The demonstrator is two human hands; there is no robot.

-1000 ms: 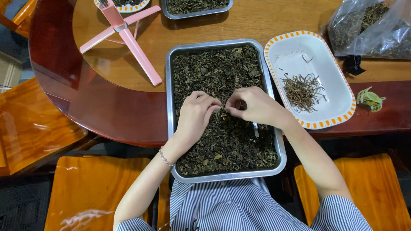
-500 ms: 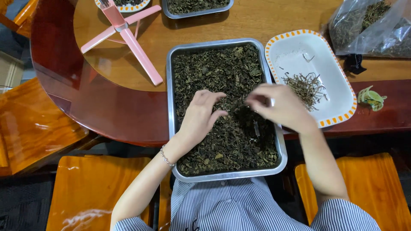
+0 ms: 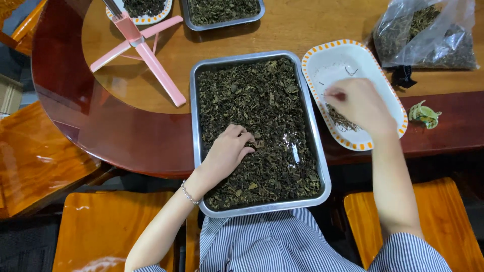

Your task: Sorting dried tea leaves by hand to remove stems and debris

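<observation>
A rectangular metal tray [image 3: 323, 176] full of dark dried leaves [image 3: 262, 95] lies in front of me on the wooden table. My left hand [image 3: 229, 151] rests on the leaves near the tray's middle, fingers spread and curled into them. My right hand [image 3: 359, 105] hovers over a white oval dish with an orange-patterned rim [image 3: 322, 55], fingertips pinched together above a small pile of thin stems [image 3: 339, 121]. What the pinched fingers hold is too small to tell.
A pink tripod stand [image 3: 148, 53] sits at the back left. Behind it are another metal tray of leaves [image 3: 222, 12] and a small dish [image 3: 143, 10]. A clear plastic bag of leaves [image 3: 428, 32] lies at the back right, a green scrap [image 3: 424, 114] near it. Orange chairs [image 3: 106, 226] flank me.
My right hand has left the tray's leaves and moved right, over the white dish. My left hand stayed on the leaves, shifting slightly lower.
</observation>
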